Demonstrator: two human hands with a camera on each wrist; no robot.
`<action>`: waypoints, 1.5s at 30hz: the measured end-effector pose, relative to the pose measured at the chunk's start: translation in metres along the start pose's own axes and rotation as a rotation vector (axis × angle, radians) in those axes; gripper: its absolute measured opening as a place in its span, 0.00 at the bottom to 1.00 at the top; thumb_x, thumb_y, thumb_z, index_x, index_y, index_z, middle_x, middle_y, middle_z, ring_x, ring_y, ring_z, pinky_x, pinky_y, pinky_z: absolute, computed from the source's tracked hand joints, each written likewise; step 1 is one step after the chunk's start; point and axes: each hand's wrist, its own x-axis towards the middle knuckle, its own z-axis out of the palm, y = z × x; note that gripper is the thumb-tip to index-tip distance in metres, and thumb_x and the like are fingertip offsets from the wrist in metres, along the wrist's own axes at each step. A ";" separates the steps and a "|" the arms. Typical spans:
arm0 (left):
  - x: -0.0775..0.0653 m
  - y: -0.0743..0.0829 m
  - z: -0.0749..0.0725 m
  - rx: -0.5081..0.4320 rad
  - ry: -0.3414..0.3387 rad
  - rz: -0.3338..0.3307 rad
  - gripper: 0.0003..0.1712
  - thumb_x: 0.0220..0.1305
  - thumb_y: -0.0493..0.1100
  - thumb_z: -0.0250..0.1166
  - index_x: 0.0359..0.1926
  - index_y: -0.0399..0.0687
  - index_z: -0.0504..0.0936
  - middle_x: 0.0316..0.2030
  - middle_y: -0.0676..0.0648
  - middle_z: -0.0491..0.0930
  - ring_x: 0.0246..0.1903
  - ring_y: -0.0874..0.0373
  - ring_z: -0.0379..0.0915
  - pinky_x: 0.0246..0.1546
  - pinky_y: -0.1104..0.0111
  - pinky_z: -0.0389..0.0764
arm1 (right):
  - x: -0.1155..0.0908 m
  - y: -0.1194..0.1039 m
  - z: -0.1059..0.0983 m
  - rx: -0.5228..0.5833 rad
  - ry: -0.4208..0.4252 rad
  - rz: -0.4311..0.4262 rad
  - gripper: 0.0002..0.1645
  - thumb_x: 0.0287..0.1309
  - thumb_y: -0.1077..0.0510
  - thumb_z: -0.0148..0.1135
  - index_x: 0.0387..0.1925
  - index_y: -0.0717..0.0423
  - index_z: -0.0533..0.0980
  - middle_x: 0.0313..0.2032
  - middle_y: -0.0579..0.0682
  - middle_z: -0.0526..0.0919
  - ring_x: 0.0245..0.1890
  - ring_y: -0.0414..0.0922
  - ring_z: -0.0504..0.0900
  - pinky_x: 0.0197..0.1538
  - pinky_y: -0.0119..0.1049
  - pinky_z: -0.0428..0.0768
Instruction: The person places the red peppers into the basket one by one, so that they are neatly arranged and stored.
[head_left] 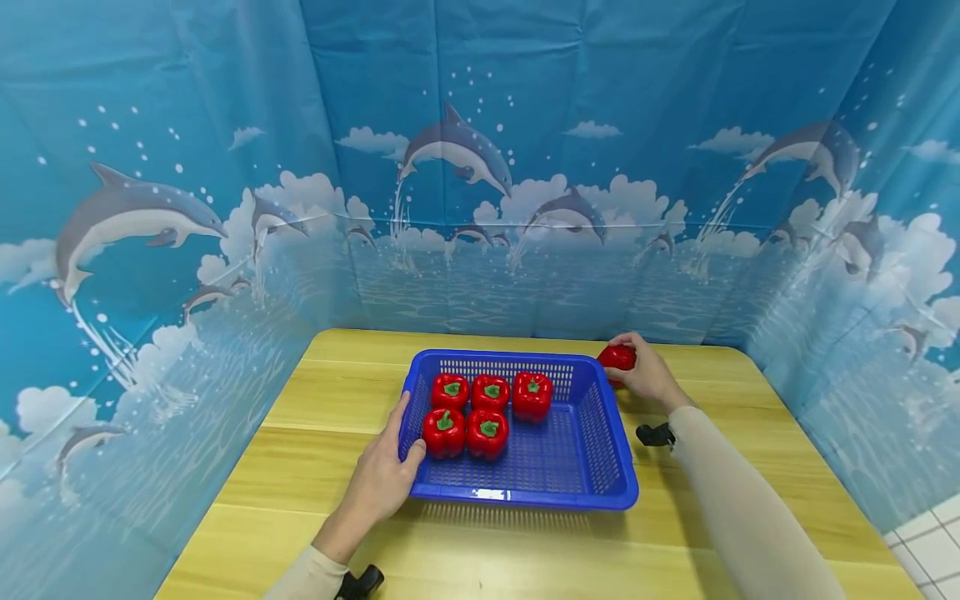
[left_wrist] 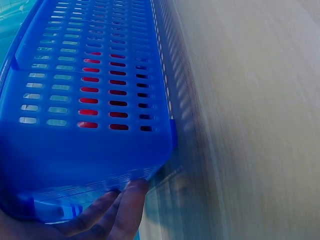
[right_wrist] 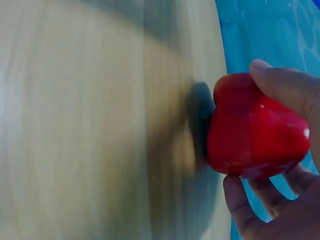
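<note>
A blue plastic basket [head_left: 525, 498] with slotted walls stands on the table. Several red bell peppers [head_left: 488, 433] with green stems sit in its left part and middle. My left hand [head_left: 381, 477] grips the basket's left side, thumb at the rim; in the left wrist view its fingers [left_wrist: 131, 202] lie against the outer wall. Just beyond the basket's back right corner, my right hand [head_left: 647, 372] holds another red bell pepper [right_wrist: 257, 132] between thumb and fingers. The pepper is close to the tabletop; whether it touches is hard to tell.
The wooden table [head_left: 300, 467] has light yellow boards. Behind it and at both sides hangs a blue curtain [head_left: 480, 283] printed with dolphins. Black wrist devices [head_left: 656, 434] are worn on both arms. White tiles [head_left: 926, 542] show at the lower right.
</note>
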 end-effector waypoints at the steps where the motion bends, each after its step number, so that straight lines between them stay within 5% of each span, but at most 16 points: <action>1: 0.000 0.000 0.000 0.000 0.000 -0.001 0.48 0.88 0.46 0.62 0.97 0.55 0.50 0.88 0.31 0.68 0.84 0.26 0.71 0.82 0.29 0.74 | -0.001 0.002 0.000 -0.002 0.007 0.004 0.36 0.83 0.56 0.72 0.80 0.61 0.66 0.81 0.77 0.70 0.75 0.78 0.79 0.75 0.74 0.84; 14: 0.002 -0.002 0.002 0.002 -0.006 -0.012 0.49 0.88 0.47 0.62 0.98 0.56 0.48 0.90 0.32 0.65 0.86 0.27 0.68 0.84 0.30 0.71 | -0.010 0.013 0.000 -0.018 0.082 0.109 0.47 0.78 0.49 0.79 0.77 0.68 0.61 0.78 0.79 0.71 0.77 0.79 0.75 0.77 0.76 0.81; 22: 0.004 0.001 -0.001 0.009 -0.009 -0.004 0.48 0.89 0.47 0.62 0.98 0.56 0.48 0.90 0.32 0.64 0.86 0.27 0.68 0.84 0.30 0.71 | -0.008 0.016 -0.002 -0.016 0.092 0.090 0.64 0.78 0.48 0.79 0.93 0.61 0.46 0.83 0.82 0.62 0.81 0.82 0.68 0.80 0.80 0.75; 30: 0.004 0.000 0.001 0.004 -0.006 -0.016 0.49 0.88 0.48 0.62 0.98 0.56 0.48 0.90 0.32 0.65 0.86 0.27 0.68 0.84 0.30 0.71 | -0.012 0.019 -0.002 -0.094 0.078 0.076 0.54 0.77 0.46 0.80 0.88 0.63 0.62 0.80 0.81 0.65 0.78 0.82 0.69 0.75 0.80 0.80; 45: 0.002 0.001 0.000 0.011 -0.006 -0.007 0.48 0.89 0.46 0.62 0.98 0.56 0.49 0.89 0.32 0.66 0.85 0.27 0.69 0.84 0.30 0.72 | -0.026 0.013 -0.003 0.004 0.166 0.151 0.62 0.75 0.39 0.80 0.87 0.65 0.54 0.80 0.82 0.68 0.77 0.81 0.73 0.76 0.78 0.81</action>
